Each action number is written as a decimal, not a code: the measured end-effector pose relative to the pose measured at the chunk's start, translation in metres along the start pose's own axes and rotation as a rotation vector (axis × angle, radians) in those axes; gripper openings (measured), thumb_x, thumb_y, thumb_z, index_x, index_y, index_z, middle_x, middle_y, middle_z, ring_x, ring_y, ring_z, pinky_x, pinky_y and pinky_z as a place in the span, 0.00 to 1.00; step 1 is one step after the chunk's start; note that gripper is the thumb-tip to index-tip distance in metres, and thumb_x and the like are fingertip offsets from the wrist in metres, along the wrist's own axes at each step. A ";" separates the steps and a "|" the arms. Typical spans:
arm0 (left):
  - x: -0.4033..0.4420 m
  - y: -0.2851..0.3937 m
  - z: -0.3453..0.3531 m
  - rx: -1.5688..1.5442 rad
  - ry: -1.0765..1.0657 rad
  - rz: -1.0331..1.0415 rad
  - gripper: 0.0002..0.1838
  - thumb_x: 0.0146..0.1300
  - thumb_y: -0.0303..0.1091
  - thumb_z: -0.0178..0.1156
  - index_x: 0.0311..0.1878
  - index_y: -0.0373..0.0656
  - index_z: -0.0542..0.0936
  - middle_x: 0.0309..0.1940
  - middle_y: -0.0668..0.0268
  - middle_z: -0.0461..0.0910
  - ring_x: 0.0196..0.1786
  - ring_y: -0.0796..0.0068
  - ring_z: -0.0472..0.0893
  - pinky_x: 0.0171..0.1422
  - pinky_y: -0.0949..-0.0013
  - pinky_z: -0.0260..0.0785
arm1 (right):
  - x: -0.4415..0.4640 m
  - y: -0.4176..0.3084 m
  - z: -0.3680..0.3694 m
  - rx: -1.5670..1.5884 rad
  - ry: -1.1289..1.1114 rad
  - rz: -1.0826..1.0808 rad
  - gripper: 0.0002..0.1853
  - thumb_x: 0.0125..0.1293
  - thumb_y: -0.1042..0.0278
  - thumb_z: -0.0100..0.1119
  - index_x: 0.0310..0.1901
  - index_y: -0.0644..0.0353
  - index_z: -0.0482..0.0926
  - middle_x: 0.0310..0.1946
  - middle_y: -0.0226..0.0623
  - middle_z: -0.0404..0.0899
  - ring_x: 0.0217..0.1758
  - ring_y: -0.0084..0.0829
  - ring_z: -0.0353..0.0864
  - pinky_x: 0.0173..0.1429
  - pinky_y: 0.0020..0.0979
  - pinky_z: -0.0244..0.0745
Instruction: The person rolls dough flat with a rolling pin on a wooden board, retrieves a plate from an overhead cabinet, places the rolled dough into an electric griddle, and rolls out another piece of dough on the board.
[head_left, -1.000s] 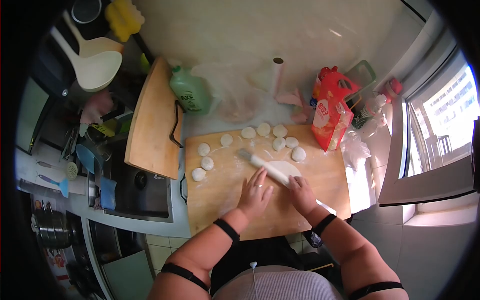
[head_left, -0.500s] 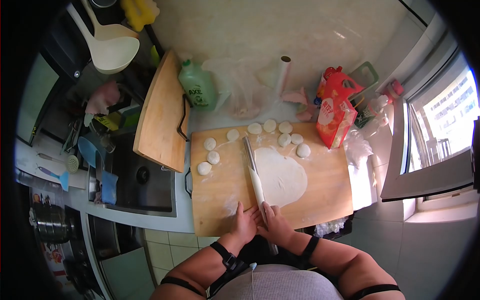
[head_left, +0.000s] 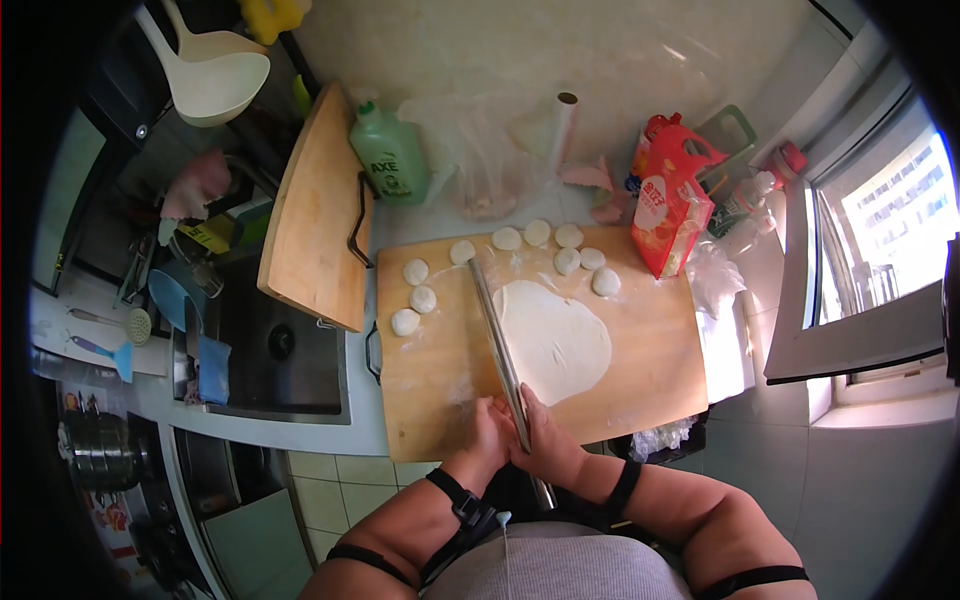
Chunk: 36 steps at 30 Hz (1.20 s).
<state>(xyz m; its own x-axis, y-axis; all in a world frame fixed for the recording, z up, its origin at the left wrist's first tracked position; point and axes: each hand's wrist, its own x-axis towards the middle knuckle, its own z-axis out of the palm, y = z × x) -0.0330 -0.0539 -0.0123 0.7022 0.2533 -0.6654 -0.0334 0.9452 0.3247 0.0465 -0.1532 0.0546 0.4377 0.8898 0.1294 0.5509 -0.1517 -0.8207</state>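
Observation:
A metal rolling pin lies slantwise on the wooden board, along the left edge of a flat sheet of dough. Its near end sticks out past the board's front edge. My right hand is closed on the pin near that edge, thumb along its side. Touching it from the left, my left hand has its fingers curled against the pin; part of them is hidden. Several small round dough pieces sit along the back and left of the board.
Behind the board stand a green AXE bottle, a clear plastic bag and a red bag. A second wooden board leans at the left beside the sink. An open window is at the right.
The dough was wrapped on the pin and now lies flat and unrolled beside it. The pin turned from slanting across the board to pointing toward me, and both hands came together at the front edge.

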 end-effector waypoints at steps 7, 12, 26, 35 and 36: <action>-0.002 0.011 0.006 0.180 -0.155 0.193 0.10 0.64 0.31 0.59 0.47 0.45 0.72 0.38 0.68 0.76 0.45 0.72 0.78 0.53 0.66 0.72 | -0.003 -0.020 -0.017 -0.046 -0.064 0.110 0.43 0.51 0.82 0.53 0.71 0.64 0.51 0.45 0.58 0.67 0.44 0.58 0.75 0.47 0.45 0.76; -0.003 0.022 0.015 0.233 -0.226 0.213 0.08 0.62 0.31 0.64 0.41 0.47 0.74 0.34 0.69 0.77 0.43 0.75 0.78 0.52 0.68 0.71 | -0.004 -0.031 -0.033 -0.071 -0.108 0.033 0.41 0.50 0.86 0.50 0.70 0.63 0.55 0.49 0.58 0.67 0.46 0.56 0.75 0.48 0.42 0.77; 0.022 0.026 -0.006 0.237 0.373 0.170 0.17 0.73 0.42 0.49 0.59 0.46 0.68 0.52 0.64 0.76 0.52 0.70 0.79 0.59 0.64 0.72 | -0.028 0.035 -0.087 -0.430 0.008 0.117 0.38 0.52 0.82 0.52 0.68 0.70 0.56 0.53 0.55 0.69 0.46 0.51 0.77 0.44 0.41 0.79; 0.018 0.036 0.007 0.573 0.434 0.190 0.16 0.62 0.35 0.63 0.52 0.44 0.76 0.41 0.68 0.82 0.41 0.76 0.82 0.43 0.70 0.75 | -0.030 0.144 -0.140 -0.462 0.231 0.186 0.36 0.52 0.86 0.47 0.67 0.72 0.56 0.47 0.58 0.67 0.48 0.58 0.71 0.54 0.46 0.71; 0.022 0.034 0.002 0.719 0.436 0.211 0.16 0.59 0.31 0.65 0.50 0.44 0.77 0.39 0.68 0.82 0.37 0.77 0.82 0.39 0.72 0.76 | -0.029 0.148 -0.141 -0.477 0.221 0.210 0.36 0.52 0.85 0.47 0.68 0.72 0.57 0.47 0.58 0.67 0.48 0.58 0.71 0.54 0.45 0.71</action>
<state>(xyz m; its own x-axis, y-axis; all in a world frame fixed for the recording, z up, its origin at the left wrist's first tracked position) -0.0174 -0.0167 -0.0143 0.3921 0.6039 -0.6940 0.4292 0.5472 0.7186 0.2151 -0.2625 0.0076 0.6828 0.7158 0.1465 0.6737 -0.5392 -0.5054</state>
